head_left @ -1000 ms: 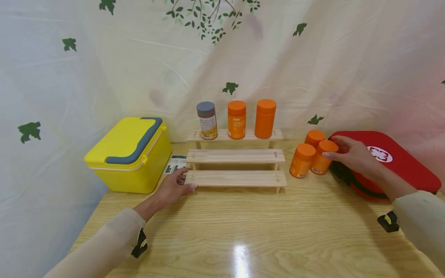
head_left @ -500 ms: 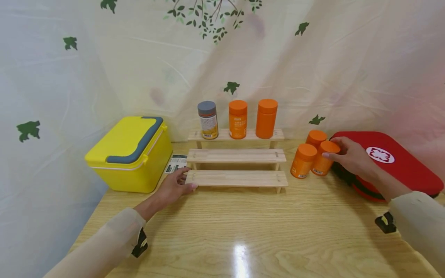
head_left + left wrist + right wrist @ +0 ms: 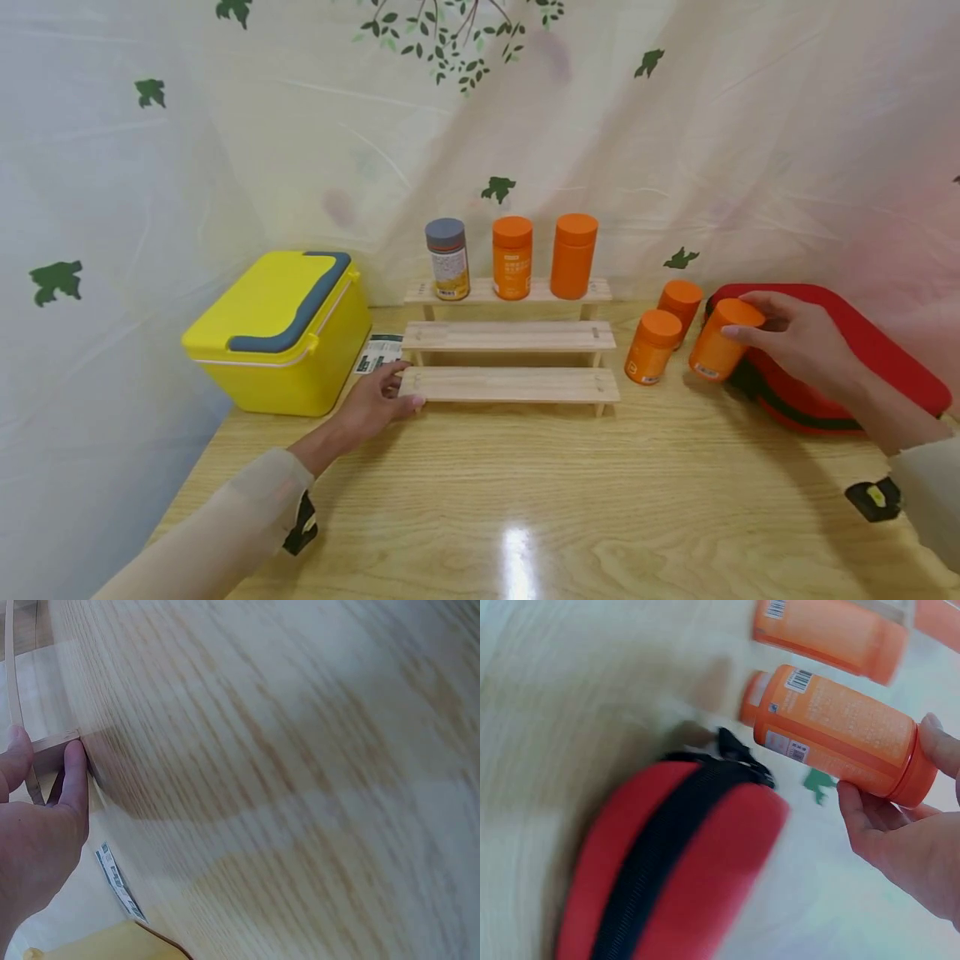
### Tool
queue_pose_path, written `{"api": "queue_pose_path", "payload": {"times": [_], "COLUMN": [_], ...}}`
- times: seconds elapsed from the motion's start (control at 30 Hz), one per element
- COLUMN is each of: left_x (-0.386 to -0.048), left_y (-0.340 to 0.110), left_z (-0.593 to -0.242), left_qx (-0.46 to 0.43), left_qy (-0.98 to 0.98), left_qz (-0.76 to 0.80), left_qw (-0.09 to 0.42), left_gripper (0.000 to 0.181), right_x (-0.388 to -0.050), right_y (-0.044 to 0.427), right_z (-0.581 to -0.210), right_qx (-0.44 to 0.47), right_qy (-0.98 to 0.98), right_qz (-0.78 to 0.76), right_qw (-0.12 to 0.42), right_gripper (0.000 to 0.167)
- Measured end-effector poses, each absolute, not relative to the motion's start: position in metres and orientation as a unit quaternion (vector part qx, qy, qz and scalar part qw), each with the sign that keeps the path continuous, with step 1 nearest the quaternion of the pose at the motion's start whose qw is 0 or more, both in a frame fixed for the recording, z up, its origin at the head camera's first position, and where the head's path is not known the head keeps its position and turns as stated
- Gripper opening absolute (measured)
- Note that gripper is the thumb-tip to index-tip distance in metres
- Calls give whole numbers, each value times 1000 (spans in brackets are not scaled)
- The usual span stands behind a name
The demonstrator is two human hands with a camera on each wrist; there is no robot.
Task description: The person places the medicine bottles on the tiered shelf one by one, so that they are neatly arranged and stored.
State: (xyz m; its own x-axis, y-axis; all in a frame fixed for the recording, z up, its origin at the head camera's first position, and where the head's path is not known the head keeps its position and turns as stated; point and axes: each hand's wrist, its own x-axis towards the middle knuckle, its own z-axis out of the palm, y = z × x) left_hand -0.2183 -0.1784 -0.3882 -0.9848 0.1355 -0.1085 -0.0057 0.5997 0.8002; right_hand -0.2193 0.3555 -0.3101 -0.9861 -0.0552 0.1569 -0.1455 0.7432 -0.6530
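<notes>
My right hand (image 3: 813,346) grips an orange pill bottle (image 3: 720,346) by its cap, thumb on one side and fingers on the other. The bottle leans, and in the right wrist view its label and barcodes face the camera. Two more orange bottles stand to its left, a front bottle (image 3: 653,348) and a rear bottle (image 3: 681,308). On the left, my left hand (image 3: 367,410) pinches the end of the lowest step of a three-step wooden rack (image 3: 510,385). The left wrist view shows thumb and fingers (image 3: 75,776) at that wooden end.
Along the rack's top step stand a grey-capped bottle (image 3: 448,260) and two orange bottles. A yellow box (image 3: 285,333) with a blue-grey handle sits left, beside a printed paper (image 3: 379,353). A red zip case (image 3: 847,333) lies behind my right hand. A curtain hangs behind the table.
My right hand has moved to the right with the orange bottle, away from the other two, and the bottle now tilts. The left hand stays on the rack.
</notes>
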Motion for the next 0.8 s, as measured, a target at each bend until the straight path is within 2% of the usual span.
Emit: {"api": "queue_pose_path", "payload": {"times": [0.23,0.43,0.53,0.8], "left_x": [-219,-219,-218,-218], "left_y": [-177,-177,-177,-178], "left_z": [-389,-388,-387,-388], "left_qx": [40,42,44,45], "left_qy": [886,886,885,883], "left_qz": [455,456,458,461], "left_qw": [77,74,74,73], "left_gripper": [62,62,62,63], "right_x": [-203,-193,-190,-193], "right_y": [360,350,337,277], "right_z": [-279,-250,-238,-225], "right_qx": [40,72,98,148], "right_qy": [-926,-903,-894,-867], "right_qz": [375,420,433,475], "right_qw": [31,61,66,17], "right_gripper": [58,44,45,49]}}
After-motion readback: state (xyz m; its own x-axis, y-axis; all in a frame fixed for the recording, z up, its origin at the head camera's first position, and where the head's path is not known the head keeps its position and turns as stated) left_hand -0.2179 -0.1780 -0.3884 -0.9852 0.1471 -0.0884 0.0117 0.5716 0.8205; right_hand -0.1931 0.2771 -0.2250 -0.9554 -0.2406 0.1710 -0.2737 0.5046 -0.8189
